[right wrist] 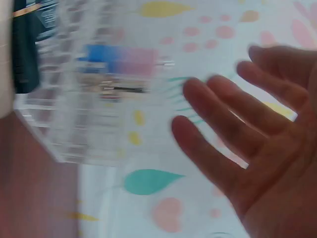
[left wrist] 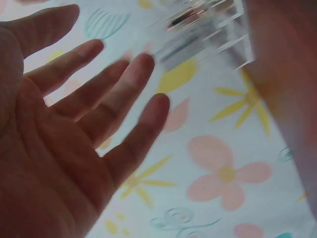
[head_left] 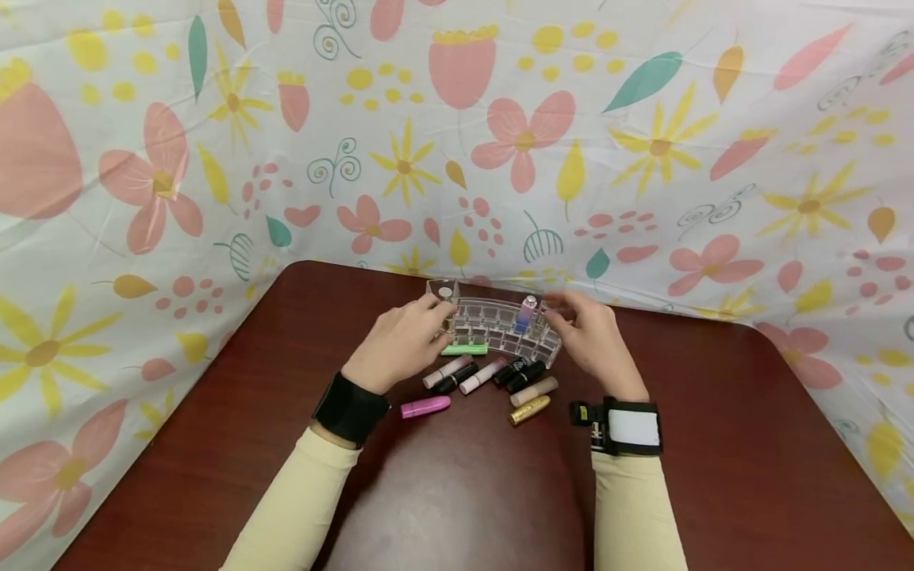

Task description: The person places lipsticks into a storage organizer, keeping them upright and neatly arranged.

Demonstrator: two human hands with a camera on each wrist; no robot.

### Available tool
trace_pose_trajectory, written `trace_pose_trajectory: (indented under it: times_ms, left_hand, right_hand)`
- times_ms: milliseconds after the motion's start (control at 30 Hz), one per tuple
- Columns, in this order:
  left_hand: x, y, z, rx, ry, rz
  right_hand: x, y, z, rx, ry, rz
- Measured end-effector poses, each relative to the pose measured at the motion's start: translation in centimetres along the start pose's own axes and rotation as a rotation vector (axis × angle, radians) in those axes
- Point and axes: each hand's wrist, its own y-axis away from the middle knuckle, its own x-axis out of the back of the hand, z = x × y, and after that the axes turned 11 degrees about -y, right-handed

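A clear curved cosmetic organizer (head_left: 493,323) with stepped rows of compartments stands at the table's far side. In its right half a blue-to-pink lipstick tube (head_left: 526,315) stands upright, also seen in the right wrist view as a blurred blue-pink tube (right wrist: 121,60). My left hand (head_left: 403,342) is at the organizer's left end, overlapping it in the head view; the left wrist view shows its fingers (left wrist: 126,84) spread and nothing in them. At the right end is my right hand (head_left: 594,337), its fingers (right wrist: 223,116) loosely extended beside the organizer and holding nothing.
Before the organizer lie several lipstick tubes: a green one (head_left: 464,349), a magenta one (head_left: 425,408), a gold one (head_left: 530,411), a beige one (head_left: 535,391), black ones (head_left: 526,376) and pale ones (head_left: 482,375). A floral curtain (head_left: 457,182) hangs behind the dark red table (head_left: 243,373).
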Motion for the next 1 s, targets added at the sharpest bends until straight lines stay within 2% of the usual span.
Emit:
trace_pose_trajectory:
  times_ms: [67, 167, 267, 333, 467, 567, 767, 1000]
  left_hand:
    - [0.7, 0.1, 0.4, 0.000, -0.016, -0.004]
    - [0.9, 0.1, 2.0, -0.044, -0.042, -0.009]
    - [0.1, -0.1, 4.4, -0.119, -0.061, -0.017]
    - [-0.7, 0.0, 6.0, -0.173, -0.077, -0.027]
    - [-2.0, 0.5, 8.1, -0.255, -0.128, -0.012]
    - [-2.3, 0.8, 8.7, -0.268, -0.145, 0.009]
    - [-1.9, 0.8, 8.5, -0.240, -0.170, 0.029]
    - [-2.6, 0.8, 8.5, -0.270, -0.185, -0.025]
  right_hand:
    - [0.6, 0.0, -1.0, -0.023, 0.007, -0.103]
    - [1.1, 0.2, -1.7, -0.073, 0.023, -0.311]
    - [1.0, 0.6, -1.4, -0.134, 0.050, -0.493]
    - [0.7, 0.8, -0.9, -0.178, 0.075, -0.559]
    - [0.4, 1.2, -0.1, -0.263, 0.105, -0.592]
    - [0.4, 1.4, 0.1, -0.302, 0.111, -0.588]
    - [0.6, 1.3, -0.1, -0.216, 0.127, -0.529]
    - [-0.4, 0.7, 0.0, -0.195, 0.109, -0.529]
